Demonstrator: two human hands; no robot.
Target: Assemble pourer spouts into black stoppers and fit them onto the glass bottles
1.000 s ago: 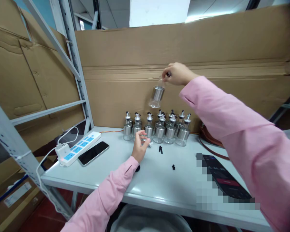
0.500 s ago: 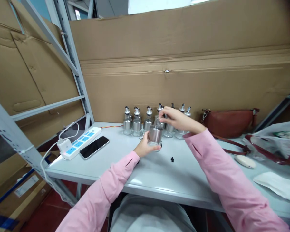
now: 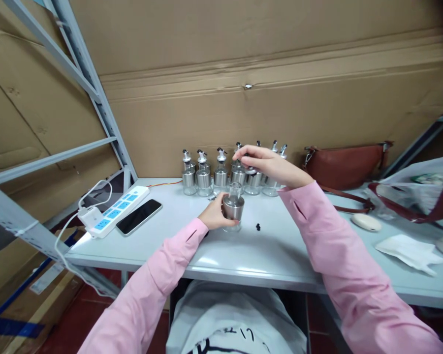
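Observation:
My left hand [image 3: 214, 212] is wrapped round a glass oil bottle [image 3: 233, 207] with a brushed steel sleeve, standing upright near the middle of the table. The bottle's clear neck is uncapped. Above and to the right of that neck, my right hand [image 3: 261, 161] is held palm down with its fingers bent. A silver-rimmed pourer spout [image 3: 250, 171] shows under these fingers, mostly hidden by them. A small black piece [image 3: 258, 226] lies on the table to the right of the held bottle.
Several similar bottles [image 3: 204, 179] with pourer spouts line the back by the cardboard [image 3: 206, 113]. At left are a power strip [image 3: 120, 211] and a phone [image 3: 139, 217]. A brown bag [image 3: 349, 167], a white oval object [image 3: 366, 222] and tissue [image 3: 409, 251] occupy the right.
My right hand has come away from the bottle's neck, leaving its mouth uncovered. The bottle, tilted before, now stands more upright in my left hand. The view has tipped downward.

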